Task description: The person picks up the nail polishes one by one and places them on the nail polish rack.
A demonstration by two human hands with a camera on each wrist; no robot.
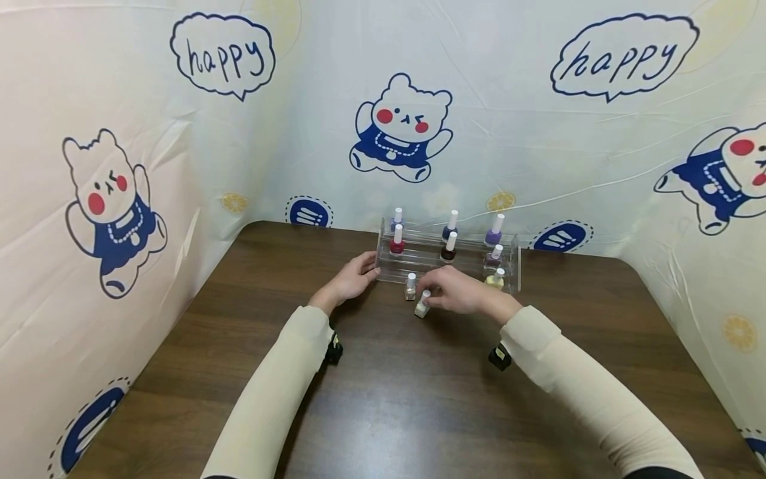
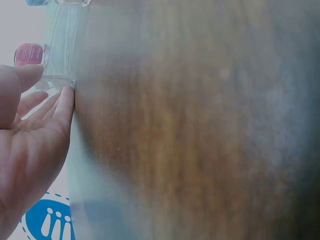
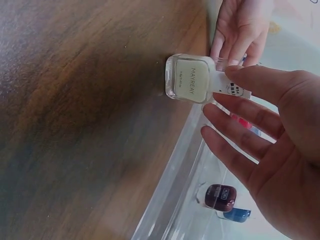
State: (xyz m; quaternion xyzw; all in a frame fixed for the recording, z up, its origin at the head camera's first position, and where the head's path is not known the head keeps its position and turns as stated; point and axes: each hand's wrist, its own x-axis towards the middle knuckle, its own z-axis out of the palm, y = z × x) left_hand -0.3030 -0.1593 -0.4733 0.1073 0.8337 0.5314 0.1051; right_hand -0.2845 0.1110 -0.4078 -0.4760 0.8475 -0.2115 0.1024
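My right hand [image 1: 457,291] pinches the white cap of a pale, cream-white nail polish bottle [image 3: 192,80] between thumb and index finger, its other fingers extended. In the head view this nail polish bottle [image 1: 421,306] is slightly tilted in front of a clear tiered display rack [image 1: 473,261]. Beside it, a clear-looking nail polish bottle [image 1: 410,287] stands near the rack's front edge. My left hand [image 1: 353,276] touches the rack's left end with fairly straight fingers; the left wrist view shows its fingertips [image 2: 67,92] against the rack's corner.
On the rack are several nail polish bottles, among them a red one [image 1: 397,243], a dark brown one [image 1: 448,251], a purple one [image 1: 493,234] and a yellow one [image 1: 495,279]. A printed cloth [image 1: 491,100] hangs behind the wooden table [image 1: 383,399].
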